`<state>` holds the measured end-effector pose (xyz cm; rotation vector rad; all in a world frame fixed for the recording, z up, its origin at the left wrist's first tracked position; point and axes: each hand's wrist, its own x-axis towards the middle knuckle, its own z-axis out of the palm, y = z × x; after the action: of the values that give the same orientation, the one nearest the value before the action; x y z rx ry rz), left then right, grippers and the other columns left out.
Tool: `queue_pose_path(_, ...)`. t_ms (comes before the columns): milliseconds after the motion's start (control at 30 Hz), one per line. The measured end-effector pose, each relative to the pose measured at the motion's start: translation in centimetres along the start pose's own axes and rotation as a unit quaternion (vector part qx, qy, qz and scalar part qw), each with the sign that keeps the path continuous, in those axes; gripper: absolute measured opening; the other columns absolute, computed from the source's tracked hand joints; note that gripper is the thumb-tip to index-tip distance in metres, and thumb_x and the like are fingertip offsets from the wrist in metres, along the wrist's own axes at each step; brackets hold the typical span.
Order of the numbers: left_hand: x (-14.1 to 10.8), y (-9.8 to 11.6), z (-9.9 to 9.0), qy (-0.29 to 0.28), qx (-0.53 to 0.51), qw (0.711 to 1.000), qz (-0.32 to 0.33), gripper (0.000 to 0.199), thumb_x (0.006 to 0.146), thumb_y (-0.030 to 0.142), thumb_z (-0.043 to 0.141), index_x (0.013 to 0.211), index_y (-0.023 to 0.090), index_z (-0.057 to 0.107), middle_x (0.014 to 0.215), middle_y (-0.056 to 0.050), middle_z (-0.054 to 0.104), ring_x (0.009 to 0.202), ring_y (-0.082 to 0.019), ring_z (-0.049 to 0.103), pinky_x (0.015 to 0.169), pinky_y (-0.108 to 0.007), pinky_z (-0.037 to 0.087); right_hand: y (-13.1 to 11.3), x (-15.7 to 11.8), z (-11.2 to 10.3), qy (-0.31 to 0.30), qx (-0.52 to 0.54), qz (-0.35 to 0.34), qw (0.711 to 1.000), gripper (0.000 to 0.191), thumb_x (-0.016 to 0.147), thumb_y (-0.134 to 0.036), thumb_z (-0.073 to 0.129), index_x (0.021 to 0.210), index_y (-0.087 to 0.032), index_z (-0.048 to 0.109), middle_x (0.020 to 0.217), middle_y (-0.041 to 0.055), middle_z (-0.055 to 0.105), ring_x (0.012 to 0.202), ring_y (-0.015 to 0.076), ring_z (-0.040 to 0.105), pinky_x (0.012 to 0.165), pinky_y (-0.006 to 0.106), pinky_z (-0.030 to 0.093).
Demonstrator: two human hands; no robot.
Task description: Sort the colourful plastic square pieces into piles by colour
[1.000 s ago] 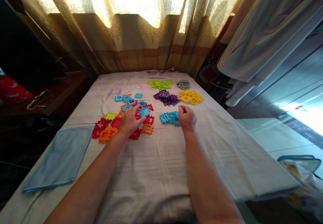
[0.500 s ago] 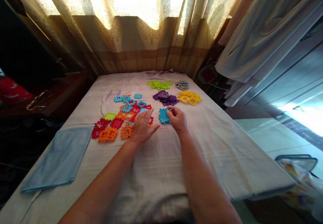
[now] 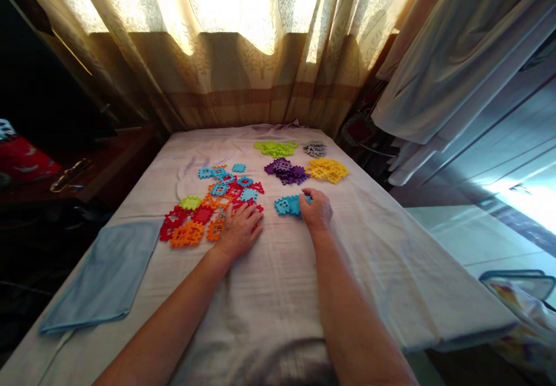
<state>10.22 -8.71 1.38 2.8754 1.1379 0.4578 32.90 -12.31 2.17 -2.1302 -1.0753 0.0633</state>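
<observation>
My right hand (image 3: pixel 317 210) is closed on a blue square toy piece (image 3: pixel 294 204) with notched edges, just above or on the sheet. Against its left side lies another blue piece (image 3: pixel 282 206) with a window-like cut-out. My left hand (image 3: pixel 240 229) rests with fingers outstretched over the near right edge of a mixed pile of notched pieces. In that pile are red pieces (image 3: pixel 202 214), orange pieces (image 3: pixel 186 234), several blue ones (image 3: pixel 219 189) and a lime green one (image 3: pixel 190 202). Some pieces under my left fingers are hidden.
Sorted heaps lie farther back: lime green (image 3: pixel 275 148), grey (image 3: pixel 315 148), purple (image 3: pixel 286 171) and yellow (image 3: pixel 327 170). A folded light blue cloth (image 3: pixel 104 276) is at left on the sheet-covered table (image 3: pixel 278 293). Curtains (image 3: pixel 247 79) hang behind.
My right hand has moved slightly right with the blue piece, and a windowed blue piece now shows beside it. My left hand has lowered onto the pile's edge.
</observation>
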Motion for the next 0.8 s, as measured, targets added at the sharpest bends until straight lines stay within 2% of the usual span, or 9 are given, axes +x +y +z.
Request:
queue_pose_path(200, -1.6, -1.4, -0.7, 0.03, 0.029, 0.999, -0.009, 0.026, 0.094, 0.029, 0.049, 0.11, 0.027, 0.069, 0.131, -0.009, 0.065, 0.125, -0.03, 0.056, 0.112, -0.063, 0.027, 0.3, 0.1, 0.4, 0.056, 0.004, -0.058, 0.997, 0.031, 0.086, -0.025, 0.049, 0.103, -0.012, 0.072, 0.106, 0.0147, 0.071, 0.099, 0.0258, 0.06, 0.094, 0.038, 0.044)
queue_pose_path(333, -3.2, -2.7, -0.8, 0.075, 0.035, 0.996, -0.024, 0.027, 0.094, 0.028, 0.049, 0.111, 0.027, 0.069, 0.133, -0.01, 0.064, 0.126, -0.03, 0.056, 0.112, -0.061, 0.028, -1.1, -1.0, 0.7, 0.061, 0.002, -0.138, 0.989, 0.027, 0.087, -0.02, 0.048, 0.098, -0.015, 0.073, 0.103, 0.0124, 0.072, 0.096, 0.0241, 0.059, 0.092, 0.036, 0.043)
queue_pose_path(433, -4.2, -3.7, -0.8, 0.086, 0.032, 0.995, -0.028, 0.029, 0.093, 0.029, 0.05, 0.115, 0.027, 0.069, 0.134, -0.011, 0.063, 0.125, -0.031, 0.056, 0.112, -0.061, 0.03, -3.2, -2.6, 1.6, 0.018, -0.002, -0.205, 0.979, 0.025, 0.09, -0.019, 0.049, 0.098, -0.019, 0.073, 0.103, 0.0094, 0.072, 0.099, 0.0223, 0.059, 0.093, 0.034, 0.042)
queue_pose_path(567, -4.9, -4.7, -0.8, 0.085, 0.006, 0.995, -0.049, 0.027, 0.092, 0.031, 0.051, 0.111, 0.027, 0.071, 0.133, -0.011, 0.064, 0.125, -0.031, 0.057, 0.11, -0.062, 0.032, -6.2, -3.9, 3.5, -0.087, -0.035, -0.274, 0.957, 0.023, 0.09, -0.02, 0.051, 0.101, -0.024, 0.072, 0.11, 0.0064, 0.072, 0.107, 0.0224, 0.057, 0.095, 0.036, 0.04)
queue_pose_path(700, -4.9, -5.1, -0.8, 0.087, -0.029, 0.993, -0.076, 0.024, 0.092, 0.031, 0.051, 0.103, 0.028, 0.073, 0.132, -0.01, 0.065, 0.125, -0.03, 0.057, 0.111, -0.062, 0.032, -8.3, -3.0, 5.5, -0.147, -0.104, -0.276, 0.944, 0.027, 0.089, -0.025, 0.054, 0.111, -0.024, 0.069, 0.127, 0.0076, 0.065, 0.117, 0.0247, 0.05, 0.097, 0.04, 0.039)
queue_pose_path(800, -4.8, -5.1, -0.7, 0.09, -0.046, 0.991, -0.087, 0.023, 0.092, 0.03, 0.052, 0.1, 0.028, 0.073, 0.131, -0.008, 0.065, 0.126, -0.029, 0.056, 0.112, -0.061, 0.03, -9.0, -2.2, 6.4, -0.175, -0.144, -0.276, 0.934, 0.027, 0.09, -0.03, 0.053, 0.113, -0.023, 0.067, 0.132, 0.0085, 0.062, 0.122, 0.0257, 0.047, 0.097, 0.041, 0.038)
